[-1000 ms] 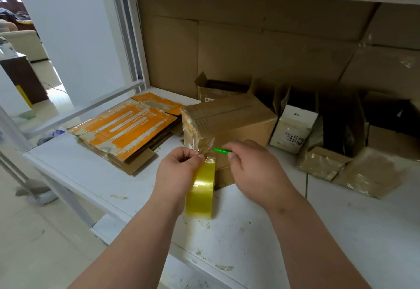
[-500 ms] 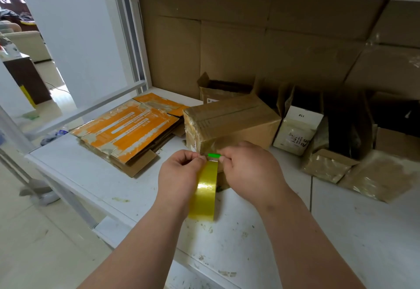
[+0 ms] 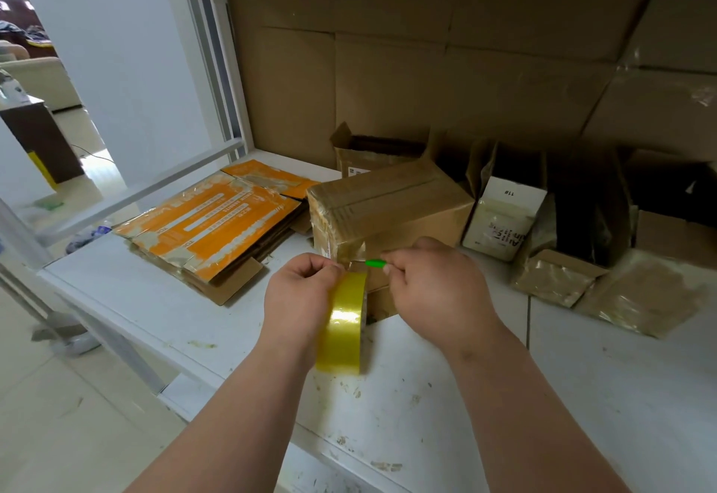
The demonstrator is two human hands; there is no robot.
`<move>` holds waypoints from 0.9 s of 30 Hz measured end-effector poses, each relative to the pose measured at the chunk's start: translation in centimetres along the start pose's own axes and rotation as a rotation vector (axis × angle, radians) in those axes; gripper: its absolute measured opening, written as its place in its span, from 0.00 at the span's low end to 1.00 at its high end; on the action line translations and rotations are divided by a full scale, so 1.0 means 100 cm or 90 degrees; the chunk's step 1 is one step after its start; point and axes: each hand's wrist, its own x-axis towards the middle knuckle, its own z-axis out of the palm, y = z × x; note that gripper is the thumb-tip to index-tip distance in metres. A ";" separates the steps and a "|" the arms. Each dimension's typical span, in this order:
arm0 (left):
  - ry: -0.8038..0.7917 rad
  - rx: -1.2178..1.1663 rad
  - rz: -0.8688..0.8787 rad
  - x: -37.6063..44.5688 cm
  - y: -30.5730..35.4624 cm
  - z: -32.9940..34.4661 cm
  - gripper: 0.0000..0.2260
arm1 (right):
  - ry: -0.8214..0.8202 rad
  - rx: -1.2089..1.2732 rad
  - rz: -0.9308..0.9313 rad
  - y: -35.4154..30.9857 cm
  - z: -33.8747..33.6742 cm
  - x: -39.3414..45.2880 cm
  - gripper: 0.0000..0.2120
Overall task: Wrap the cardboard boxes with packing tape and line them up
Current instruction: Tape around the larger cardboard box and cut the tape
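Note:
A closed cardboard box (image 3: 392, 203) wrapped in clear tape stands on the white shelf (image 3: 163, 298). In front of it my left hand (image 3: 300, 293) grips a yellowish roll of packing tape (image 3: 343, 324) held on edge, the tape strip running up to the box's near corner. My right hand (image 3: 434, 283) pinches a small green tool (image 3: 374, 263) whose tip sits at the tape strip, just right of my left thumb. What kind of tool it is cannot be told.
Flattened orange-printed cartons (image 3: 209, 227) lie stacked at the left. An open box (image 3: 372, 153) stands behind the wrapped one. A white labelled box (image 3: 502, 217) and tape-covered flat cardboard pieces (image 3: 620, 291) sit at the right. Cardboard sheets line the back wall.
My right hand moved left, bringing the green tool from beside the box to the tape strip near my left thumb. The roll and the box stayed in place.

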 end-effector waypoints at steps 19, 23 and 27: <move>-0.038 -0.006 -0.035 -0.005 0.007 -0.005 0.03 | -0.125 -0.081 0.207 0.041 0.049 -0.025 0.16; -0.030 -0.012 -0.038 -0.005 0.006 -0.004 0.02 | -0.032 0.328 0.236 0.012 0.039 -0.012 0.15; -0.031 -0.023 -0.029 -0.003 0.004 -0.006 0.01 | -0.054 0.644 0.283 -0.019 0.039 -0.002 0.09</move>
